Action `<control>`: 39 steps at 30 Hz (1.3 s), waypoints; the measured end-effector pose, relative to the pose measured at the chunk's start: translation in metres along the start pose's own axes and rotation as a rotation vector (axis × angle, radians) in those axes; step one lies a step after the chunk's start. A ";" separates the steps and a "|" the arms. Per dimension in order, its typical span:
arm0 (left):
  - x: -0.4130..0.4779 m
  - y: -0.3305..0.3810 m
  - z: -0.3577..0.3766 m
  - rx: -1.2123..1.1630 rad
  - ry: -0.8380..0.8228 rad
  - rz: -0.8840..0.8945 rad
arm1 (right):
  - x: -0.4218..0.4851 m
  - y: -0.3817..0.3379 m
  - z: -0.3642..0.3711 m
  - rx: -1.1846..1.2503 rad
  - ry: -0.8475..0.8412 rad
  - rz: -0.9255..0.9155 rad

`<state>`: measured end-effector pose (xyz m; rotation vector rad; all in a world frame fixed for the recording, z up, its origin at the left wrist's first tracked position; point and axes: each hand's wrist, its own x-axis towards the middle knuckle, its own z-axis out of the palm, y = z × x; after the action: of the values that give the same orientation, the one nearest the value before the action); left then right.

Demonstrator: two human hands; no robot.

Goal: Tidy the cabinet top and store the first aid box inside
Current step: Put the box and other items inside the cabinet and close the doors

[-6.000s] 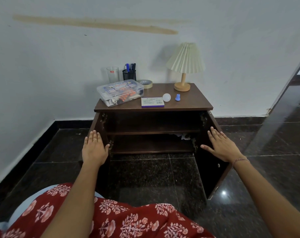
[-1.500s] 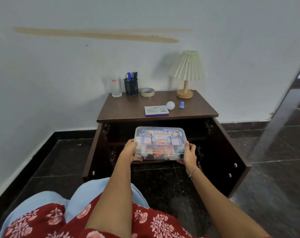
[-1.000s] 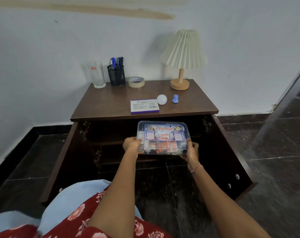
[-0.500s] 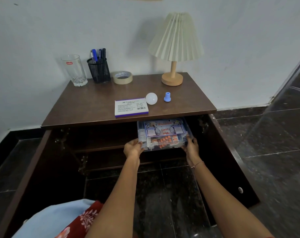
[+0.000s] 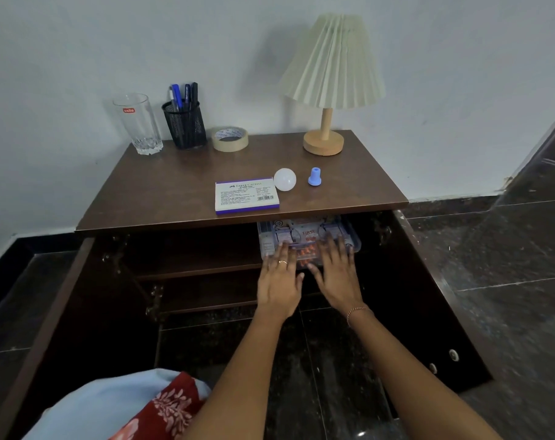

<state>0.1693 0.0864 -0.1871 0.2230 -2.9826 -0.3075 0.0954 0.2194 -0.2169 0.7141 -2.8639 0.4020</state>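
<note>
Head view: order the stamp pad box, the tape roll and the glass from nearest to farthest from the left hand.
1. Stamp pad box, at the front, just beyond the left hand.
2. Tape roll, back middle.
3. Glass, back left corner.

First aid box (image 5: 305, 232) inside cabinet (image 5: 161, 192)
Clear plastic, lying flat on the upper shelf (image 5: 200, 268), right of middle.

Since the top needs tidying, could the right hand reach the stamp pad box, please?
Probably yes: the right hand holds nothing, and the stamp pad box lies uncovered near the front edge of the cabinet top, above it.
</note>
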 end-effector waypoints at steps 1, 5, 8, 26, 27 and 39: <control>0.000 0.002 0.002 0.017 -0.041 0.001 | 0.002 0.004 0.000 -0.050 -0.041 -0.028; 0.009 0.007 0.001 0.005 -0.130 -0.057 | 0.010 0.016 -0.004 -0.114 -0.095 -0.090; 0.018 0.013 0.001 -0.009 -0.163 -0.078 | 0.016 0.023 -0.005 -0.106 -0.117 -0.098; 0.048 0.004 0.006 -0.018 -0.132 -0.009 | 0.049 0.021 -0.011 -0.192 -0.364 -0.022; 0.046 0.002 0.006 -0.028 -0.117 0.000 | 0.049 0.020 -0.012 -0.176 -0.360 -0.021; 0.000 -0.003 -0.053 -0.087 0.475 0.095 | 0.004 -0.069 -0.041 0.471 0.453 0.093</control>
<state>0.1776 0.0730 -0.1360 0.1220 -2.4956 -0.3204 0.1287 0.1709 -0.1614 0.4714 -2.3908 1.1173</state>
